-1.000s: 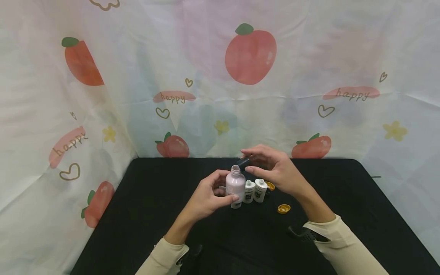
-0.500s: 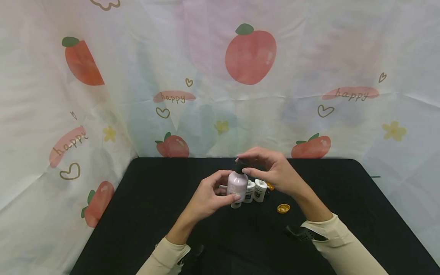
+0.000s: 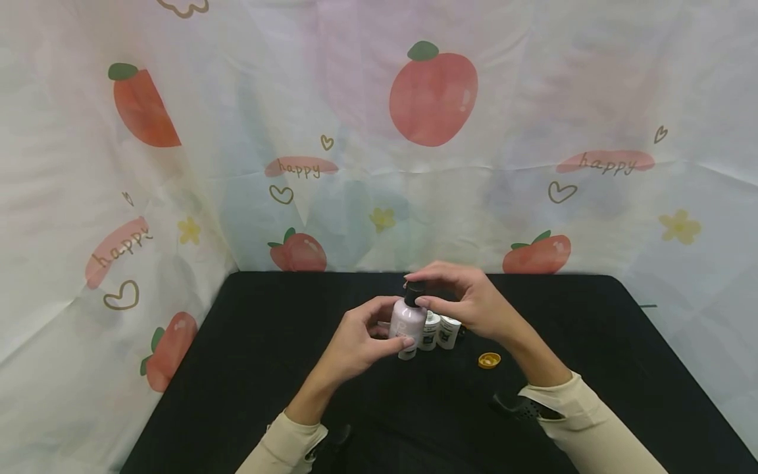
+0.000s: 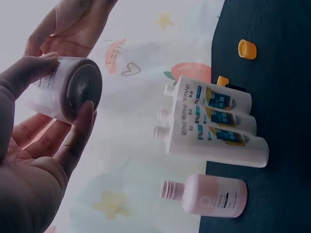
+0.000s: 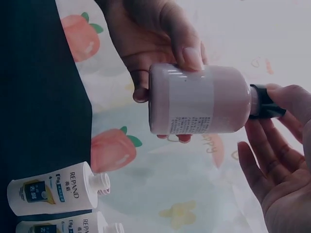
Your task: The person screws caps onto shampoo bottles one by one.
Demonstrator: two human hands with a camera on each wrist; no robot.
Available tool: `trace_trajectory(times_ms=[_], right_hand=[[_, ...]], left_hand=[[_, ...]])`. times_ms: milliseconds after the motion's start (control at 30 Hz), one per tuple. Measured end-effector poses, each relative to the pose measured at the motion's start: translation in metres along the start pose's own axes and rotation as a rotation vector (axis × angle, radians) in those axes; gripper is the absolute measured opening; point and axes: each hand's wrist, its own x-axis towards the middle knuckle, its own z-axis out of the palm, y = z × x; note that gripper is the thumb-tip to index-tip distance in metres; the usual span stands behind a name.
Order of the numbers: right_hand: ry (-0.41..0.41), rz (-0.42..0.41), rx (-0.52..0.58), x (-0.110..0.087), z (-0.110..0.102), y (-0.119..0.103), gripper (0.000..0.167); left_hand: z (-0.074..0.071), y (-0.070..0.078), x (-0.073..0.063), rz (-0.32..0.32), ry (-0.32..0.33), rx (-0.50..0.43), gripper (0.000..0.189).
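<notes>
A pale pink bottle is held up over the black table, gripped round its body by my left hand. Its black cap sits on the neck, pinched between thumb and fingers of my right hand. The right wrist view shows the cap on the end of the bottle, with a short bit of neck visible below it. In the left wrist view the bottle's base faces the camera, and the cap is hidden.
Behind the hands stand several white bottles with bare necks, and a second pink bottle without a cap. A yellow cap lies on the black table at right; another yellow cap is beside the white bottles. A printed curtain hangs behind.
The black cap, earlier tilted beside the open neck, has come onto the bottle's neck. My right hand has moved slightly left and down with it; the left hand has barely moved.
</notes>
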Motion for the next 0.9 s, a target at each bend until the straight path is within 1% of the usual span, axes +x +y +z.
trace_trajectory(times_ms=[100,133,300,367,600,833,900], right_hand=[[0.008,0.03,0.023,0.0001,0.0011,-0.0012,0.046],[0.012,0.028,0.03,0.0,0.0014,-0.0008,0.046],[0.024,0.059,0.134,-0.0021,0.0014,0.0,0.043],[0.03,0.074,0.158,-0.0028,0.0013,-0.0009,0.041],[0.043,0.056,0.111,-0.0017,0.0021,-0.0013,0.04],[0.065,0.091,0.105,-0.0021,0.0025,-0.0027,0.039],[0.074,0.089,0.092,-0.0019,0.0039,-0.0021,0.038]], left_hand=[[0.0017,0.0,-0.0008,0.015,0.012,-0.001,0.055],[0.0023,0.0,-0.0011,0.019,0.014,-0.004,0.054],[0.0039,0.0015,-0.0004,0.035,0.006,-0.029,0.055],[0.0041,0.0021,0.0005,0.037,0.0,-0.037,0.056],[0.0046,0.002,0.0005,0.023,0.011,-0.034,0.055],[0.0055,0.0014,0.0002,0.005,0.02,-0.03,0.055],[0.0057,0.0015,0.0,0.006,0.026,-0.032,0.055]])
